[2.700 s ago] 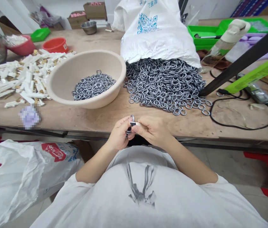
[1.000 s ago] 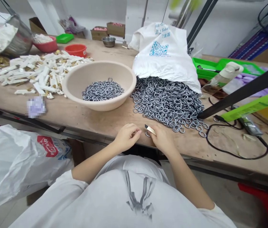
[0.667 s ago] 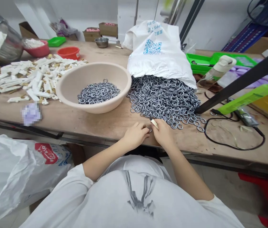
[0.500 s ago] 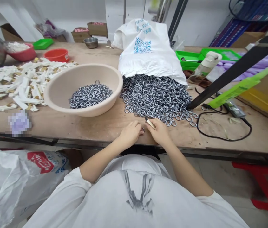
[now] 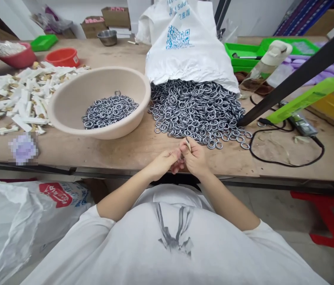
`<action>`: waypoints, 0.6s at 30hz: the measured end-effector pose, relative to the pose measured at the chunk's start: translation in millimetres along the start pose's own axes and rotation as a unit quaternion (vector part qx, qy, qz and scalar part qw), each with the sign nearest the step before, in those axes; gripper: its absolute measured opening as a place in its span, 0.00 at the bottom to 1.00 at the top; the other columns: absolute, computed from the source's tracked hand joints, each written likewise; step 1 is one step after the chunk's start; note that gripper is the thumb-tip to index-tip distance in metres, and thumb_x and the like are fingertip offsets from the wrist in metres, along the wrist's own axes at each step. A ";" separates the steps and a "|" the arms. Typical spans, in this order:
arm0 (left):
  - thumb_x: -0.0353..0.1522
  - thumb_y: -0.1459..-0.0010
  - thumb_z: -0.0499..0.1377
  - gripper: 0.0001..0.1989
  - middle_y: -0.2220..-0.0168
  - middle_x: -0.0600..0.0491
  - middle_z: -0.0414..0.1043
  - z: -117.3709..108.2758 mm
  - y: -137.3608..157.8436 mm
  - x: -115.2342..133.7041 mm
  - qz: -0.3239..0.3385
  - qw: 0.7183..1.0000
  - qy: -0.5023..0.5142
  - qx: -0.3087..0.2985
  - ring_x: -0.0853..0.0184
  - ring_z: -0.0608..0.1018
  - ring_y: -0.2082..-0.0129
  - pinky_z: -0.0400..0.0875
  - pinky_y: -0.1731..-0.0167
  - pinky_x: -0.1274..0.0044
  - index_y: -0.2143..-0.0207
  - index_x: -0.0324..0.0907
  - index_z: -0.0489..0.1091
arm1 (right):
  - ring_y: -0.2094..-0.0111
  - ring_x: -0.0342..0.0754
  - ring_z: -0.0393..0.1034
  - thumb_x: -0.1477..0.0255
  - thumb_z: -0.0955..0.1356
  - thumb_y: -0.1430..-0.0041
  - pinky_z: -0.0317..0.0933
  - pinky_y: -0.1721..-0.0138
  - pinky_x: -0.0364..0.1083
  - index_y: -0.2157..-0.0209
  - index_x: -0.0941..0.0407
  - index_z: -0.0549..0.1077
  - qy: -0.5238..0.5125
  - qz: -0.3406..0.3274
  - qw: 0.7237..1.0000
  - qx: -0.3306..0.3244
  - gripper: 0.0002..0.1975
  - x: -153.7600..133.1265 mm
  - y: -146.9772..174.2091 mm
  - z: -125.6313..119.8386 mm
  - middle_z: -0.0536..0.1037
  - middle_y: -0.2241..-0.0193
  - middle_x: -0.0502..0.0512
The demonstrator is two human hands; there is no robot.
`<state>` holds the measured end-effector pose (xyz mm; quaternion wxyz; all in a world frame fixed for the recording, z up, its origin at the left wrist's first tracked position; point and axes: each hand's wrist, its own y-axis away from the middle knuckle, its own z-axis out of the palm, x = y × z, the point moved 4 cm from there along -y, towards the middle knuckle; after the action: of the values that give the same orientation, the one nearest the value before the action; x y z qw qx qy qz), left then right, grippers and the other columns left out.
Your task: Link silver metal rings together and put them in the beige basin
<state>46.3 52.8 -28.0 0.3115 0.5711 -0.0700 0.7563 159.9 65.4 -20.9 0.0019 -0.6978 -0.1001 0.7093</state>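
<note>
At the table's front edge my two hands meet, fingers touching. My left hand (image 5: pixel 167 161) is closed in a pinch around a small grey ring, now mostly hidden between the fingers. My right hand (image 5: pixel 195 159) is closed around a short pale stick-like tool (image 5: pixel 188 145) with a dark end, which pokes up past the thumb; its lower part is hidden. Just beyond the hands lies a heap of grey rings (image 5: pixel 196 113), spilling out of a white sack (image 5: pixel 181 59). To the left, a beige basin (image 5: pixel 66 114) holds more of the same rings.
White strip-like pieces (image 5: pixel 27 103) lie piled at the left, near a red bowl (image 5: pixel 63 58). A dark slanted post (image 5: pixel 273 93) rises right of the heap, beside a black cable (image 5: pixel 252 152) and a clear bottle (image 5: pixel 261 73). Green trays (image 5: pixel 240 49) stand behind.
Both hands have come together, and the ring at my left fingertips is now mostly covered. The pale tool in my right hand stands more upright. The head view has shifted slightly.
</note>
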 end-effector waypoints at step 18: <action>0.49 0.44 0.65 0.26 0.83 0.62 0.53 12.1 18.8 17.2 0.023 0.978 0.185 0.093 0.80 0.54 0.86 0.49 0.85 0.85 0.77 0.40 0.58 | 0.72 0.45 0.65 0.49 0.64 0.36 0.57 0.68 0.46 0.69 0.54 0.72 0.218 -0.125 0.967 0.048 0.23 -41.4 10.3 -7.5 0.73 0.74 0.51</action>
<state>43.3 39.0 -3.6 0.2469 0.4458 0.0464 0.8591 169.8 50.5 18.5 0.1460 -0.8163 -0.1499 0.5383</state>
